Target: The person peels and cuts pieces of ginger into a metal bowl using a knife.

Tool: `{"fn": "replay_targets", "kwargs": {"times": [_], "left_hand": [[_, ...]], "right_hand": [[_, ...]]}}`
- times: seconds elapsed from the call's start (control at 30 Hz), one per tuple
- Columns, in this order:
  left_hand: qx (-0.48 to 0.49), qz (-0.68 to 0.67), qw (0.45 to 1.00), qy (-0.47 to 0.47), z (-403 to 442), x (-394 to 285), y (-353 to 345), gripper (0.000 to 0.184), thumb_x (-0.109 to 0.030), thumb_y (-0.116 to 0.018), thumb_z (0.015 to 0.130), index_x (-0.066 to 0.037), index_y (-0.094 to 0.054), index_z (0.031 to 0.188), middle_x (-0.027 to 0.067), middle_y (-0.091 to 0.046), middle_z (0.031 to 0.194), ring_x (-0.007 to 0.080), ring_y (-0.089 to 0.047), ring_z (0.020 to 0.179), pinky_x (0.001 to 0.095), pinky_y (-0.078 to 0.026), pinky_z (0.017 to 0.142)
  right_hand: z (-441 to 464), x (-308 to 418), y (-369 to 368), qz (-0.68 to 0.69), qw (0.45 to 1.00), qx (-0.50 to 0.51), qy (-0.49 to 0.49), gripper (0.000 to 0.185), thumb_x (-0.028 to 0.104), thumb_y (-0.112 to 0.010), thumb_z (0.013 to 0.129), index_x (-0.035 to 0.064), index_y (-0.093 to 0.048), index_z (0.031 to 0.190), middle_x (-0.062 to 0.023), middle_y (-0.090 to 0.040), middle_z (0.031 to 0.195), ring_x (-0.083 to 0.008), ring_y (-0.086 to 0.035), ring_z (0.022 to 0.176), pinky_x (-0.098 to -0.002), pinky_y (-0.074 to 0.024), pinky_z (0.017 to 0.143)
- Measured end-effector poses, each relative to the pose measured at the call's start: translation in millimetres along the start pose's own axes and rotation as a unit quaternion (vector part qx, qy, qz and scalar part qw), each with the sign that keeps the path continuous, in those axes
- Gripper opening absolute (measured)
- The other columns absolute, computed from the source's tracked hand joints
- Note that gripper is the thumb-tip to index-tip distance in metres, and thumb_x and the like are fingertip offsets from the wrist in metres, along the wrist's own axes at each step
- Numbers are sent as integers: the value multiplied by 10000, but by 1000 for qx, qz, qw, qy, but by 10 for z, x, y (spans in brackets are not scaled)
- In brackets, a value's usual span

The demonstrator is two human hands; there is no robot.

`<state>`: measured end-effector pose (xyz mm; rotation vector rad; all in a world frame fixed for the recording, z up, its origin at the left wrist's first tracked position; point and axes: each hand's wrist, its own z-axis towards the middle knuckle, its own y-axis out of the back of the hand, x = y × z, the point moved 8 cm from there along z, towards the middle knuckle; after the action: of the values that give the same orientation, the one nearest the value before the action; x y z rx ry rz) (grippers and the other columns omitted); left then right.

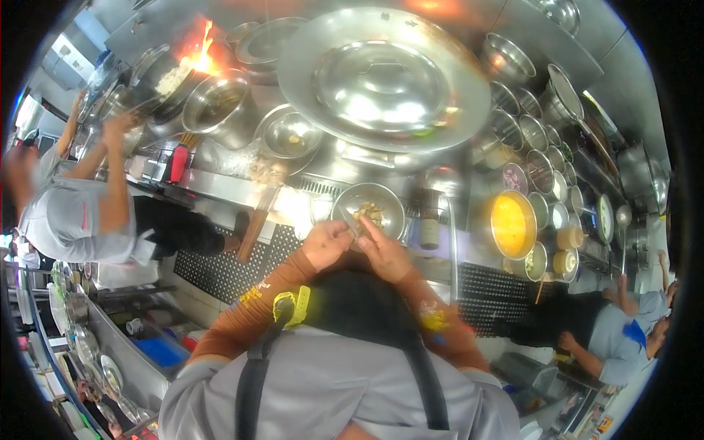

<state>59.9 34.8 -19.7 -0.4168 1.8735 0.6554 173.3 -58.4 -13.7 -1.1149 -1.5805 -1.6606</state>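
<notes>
A steel bowl (397,203) with pale brown pieces of food (372,213) in it stands at the counter's edge, just in front of me. Over its near left side, my left hand (328,243) has its fingers curled closed; a thin, blade-like item (347,215) shows beside them, too small to make out well. Close on its right is my right hand (383,251), its fingers stretched forward over the bowl's near rim. Whether a small piece lies between the hands cannot be made out.
A huge steel lid (382,77) lies beyond the bowl. Flames (199,59) rise from a wok at the back left, where a person (81,198) works. An orange-yellow liquid (511,225) fills a bowl among steel containers on the right. Another person (623,330) stands lower right.
</notes>
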Motion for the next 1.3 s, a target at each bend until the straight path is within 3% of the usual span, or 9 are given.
{"fn": "replay_targets", "kwargs": {"times": [0.27,0.37,0.47,0.67,0.77,0.87,0.97,1.03,1.3], "left_hand": [[15,-30,998,44,-46,-29,-64,262,-243,-575,931,7,-653,935,21,-601,721,90,-553,647,248,-447,591],[-2,-19,999,42,21,47,-42,273,-229,-561,872,22,-667,873,97,-653,710,157,-606,654,314,-481,633],[13,-21,1000,4,45,77,-68,272,-255,-578,926,2,-644,868,15,-601,703,90,-554,646,246,-449,590],[48,39,998,4,11,19,-58,272,-239,-566,937,12,-660,986,20,-621,749,90,-561,665,242,-455,606],[63,-13,997,39,-46,8,-119,281,-231,-556,944,12,-652,1045,31,-633,777,99,-571,679,248,-458,609],[84,-109,987,86,-141,-1,-243,267,-209,-556,944,19,-648,1047,32,-632,786,105,-566,686,253,-460,628],[-37,-249,964,80,-39,148,-69,231,-184,-557,941,12,-648,1021,23,-612,783,98,-541,682,247,-447,637],[-11,-263,963,60,4,82,-25,206,-173,-558,938,2,-646,1000,15,-597,781,91,-523,676,239,-435,634],[0,-213,976,44,-2,-27,24,199,-178,-560,933,-1,-643,967,-6,-583,751,74,-506,660,236,-418,604]], "right_hand": [[24,-142,-7,1,1000,-31,3,560,354,-484,998,127,-343,1490,-266,-603,1223,-435,-639,1011,-437,-512,886],[-9,-13,46,-9,995,-57,83,569,352,-488,999,111,-339,1491,-262,-595,1246,-429,-630,1052,-423,-504,908],[-23,-74,21,20,1000,-11,5,576,350,-492,999,97,-335,1492,-260,-583,1270,-426,-610,1102,-414,-490,938],[-3,-5,33,-14,1000,-24,-8,554,359,-484,1000,90,-370,1471,-264,-578,1271,-410,-616,1096,-419,-494,928],[64,-125,28,-38,998,-50,-14,506,343,-476,1006,69,-423,1428,-274,-579,1263,-401,-634,1068,-412,-502,911],[152,-276,229,41,992,-87,-81,481,350,-465,1010,53,-465,1388,-282,-582,1253,-389,-639,1069,-407,-500,911],[120,-212,92,33,998,-42,-29,509,361,-468,1009,43,-452,1405,-285,-575,1269,-387,-599,1148,-401,-462,972],[34,23,87,35,999,-1,-22,525,357,-475,1007,34,-438,1420,-285,-563,1291,-396,-560,1207,-395,-430,1017],[-3,124,32,-7,1000,10,-12,548,374,-481,998,54,-415,1438,-275,-582,1256,-405,-594,1136,-401,-466,967]]}}
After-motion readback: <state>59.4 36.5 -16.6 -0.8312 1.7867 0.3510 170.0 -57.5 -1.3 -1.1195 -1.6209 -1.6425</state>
